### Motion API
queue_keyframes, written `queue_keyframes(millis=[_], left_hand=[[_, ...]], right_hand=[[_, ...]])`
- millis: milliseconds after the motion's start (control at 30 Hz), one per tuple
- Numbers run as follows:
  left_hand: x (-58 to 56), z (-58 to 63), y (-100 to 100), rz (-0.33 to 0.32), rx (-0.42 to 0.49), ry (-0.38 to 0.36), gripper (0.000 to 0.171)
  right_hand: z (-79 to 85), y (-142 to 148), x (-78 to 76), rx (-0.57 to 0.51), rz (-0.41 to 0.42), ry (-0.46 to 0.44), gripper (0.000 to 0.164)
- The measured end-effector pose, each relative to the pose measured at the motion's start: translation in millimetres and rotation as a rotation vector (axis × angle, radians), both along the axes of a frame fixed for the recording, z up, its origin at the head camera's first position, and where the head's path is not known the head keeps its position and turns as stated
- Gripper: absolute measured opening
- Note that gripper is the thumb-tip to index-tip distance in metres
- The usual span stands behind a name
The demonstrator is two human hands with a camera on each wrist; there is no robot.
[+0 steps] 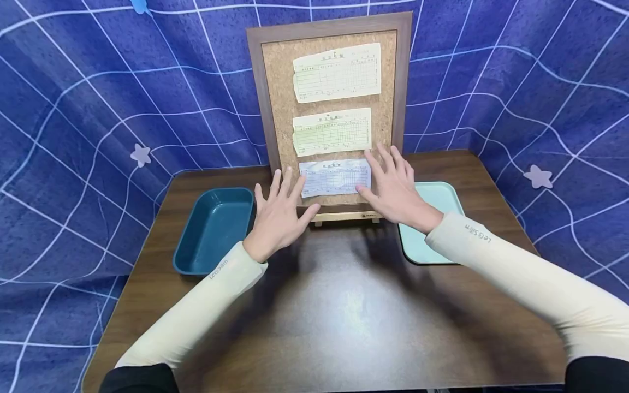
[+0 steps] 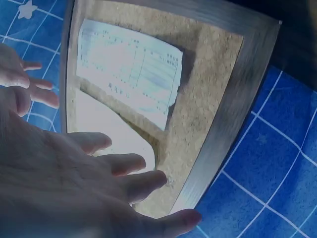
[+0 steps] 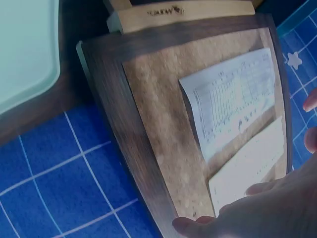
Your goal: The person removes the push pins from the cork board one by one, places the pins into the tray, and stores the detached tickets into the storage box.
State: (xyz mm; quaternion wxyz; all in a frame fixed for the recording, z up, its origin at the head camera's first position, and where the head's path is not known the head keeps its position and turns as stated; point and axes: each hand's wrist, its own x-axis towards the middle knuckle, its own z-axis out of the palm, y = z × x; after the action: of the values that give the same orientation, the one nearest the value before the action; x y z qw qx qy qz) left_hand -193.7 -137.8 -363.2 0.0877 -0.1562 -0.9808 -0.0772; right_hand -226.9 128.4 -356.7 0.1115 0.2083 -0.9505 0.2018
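A framed cork board [image 1: 334, 103] stands on a wooden stand [image 1: 339, 216] at the back of the table. On it, one above another, are a top paper form [image 1: 337, 73], a green-lined form [image 1: 331, 131] and a blue-lined form [image 1: 334, 177]. My left hand [image 1: 277, 218], fingers spread, is in front of the board's lower left. Spread too, my right hand [image 1: 393, 185] overlaps the lower right part of the board and the edge of the blue form. Neither hand holds anything. Whether the fingertips touch the paper or cork, I cannot tell.
A dark teal tray [image 1: 214, 232] sits left on the brown table [image 1: 334, 316]. On the right, partly under my right forearm, lies a pale mint tray [image 1: 437, 196]. Blue cloth with white grid lines [image 1: 196, 82] hangs behind and at the sides.
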Motion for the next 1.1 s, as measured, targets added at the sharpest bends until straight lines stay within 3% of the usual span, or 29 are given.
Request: queue_keyframes(millis=[300, 633, 867, 1100], left_hand=[[-7.0, 16.7, -3, -0.005, 0.033, 0.071, 0.076], [-17.4, 31.7, -3, -0.010, 0.090, 0.126, 0.070], [-16.2, 48.1, 2, -0.027, 0.185, 0.188, 0.069], [-26.9, 62.2, 0, -0.062, 0.211, 0.188, 0.068]], right_hand=[[21.6, -3, -9.4, 0.004, -0.022, -0.001, 0.075], [44.4, -16, -27.7, -0.063, -0.026, -0.021, 0.077], [62.2, -26, -32.1, -0.085, -0.002, 0.040, 0.078], [83.7, -31, -40.2, -0.085, -0.006, 0.056, 0.079]])
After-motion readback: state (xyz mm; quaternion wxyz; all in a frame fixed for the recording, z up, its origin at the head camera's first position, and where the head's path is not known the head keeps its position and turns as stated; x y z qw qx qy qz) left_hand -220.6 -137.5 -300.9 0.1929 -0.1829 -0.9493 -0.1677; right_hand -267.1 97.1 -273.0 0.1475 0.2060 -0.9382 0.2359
